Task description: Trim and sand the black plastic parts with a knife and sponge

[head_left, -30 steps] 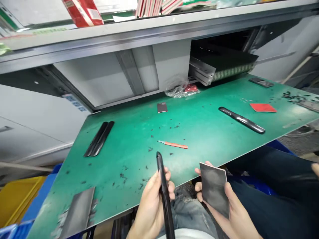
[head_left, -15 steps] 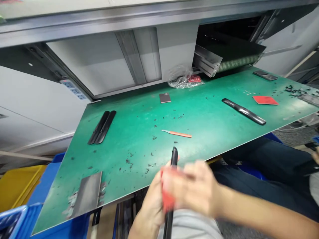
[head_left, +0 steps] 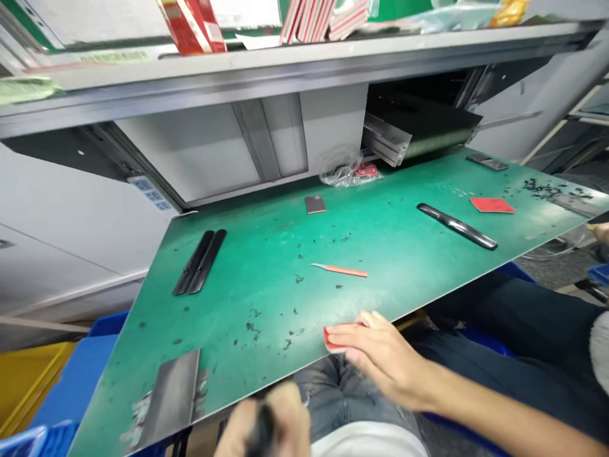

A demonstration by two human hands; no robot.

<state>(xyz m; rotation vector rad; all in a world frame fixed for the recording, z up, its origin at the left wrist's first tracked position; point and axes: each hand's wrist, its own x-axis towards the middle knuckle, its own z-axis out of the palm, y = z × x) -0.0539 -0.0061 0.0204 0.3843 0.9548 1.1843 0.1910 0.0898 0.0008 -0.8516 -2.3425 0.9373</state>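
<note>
Now | right hand (head_left: 383,362) flat on red sheet (head_left: 332,339), green mat (head_left: 404,279) edge | left hand (head_left: 266,422) closed around black strip (head_left: 263,431)

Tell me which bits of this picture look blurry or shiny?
In the head view, the left hand and the black strip it holds are blurry, the right hand looks sharper, and pale glare shines on the green mat.

Right hand (head_left: 380,363) resting on a red pad (head_left: 332,339) at the near edge of a green bench mat (head_left: 266,266), left hand (head_left: 266,422) below, blurred around a black strip (head_left: 264,433).
</note>
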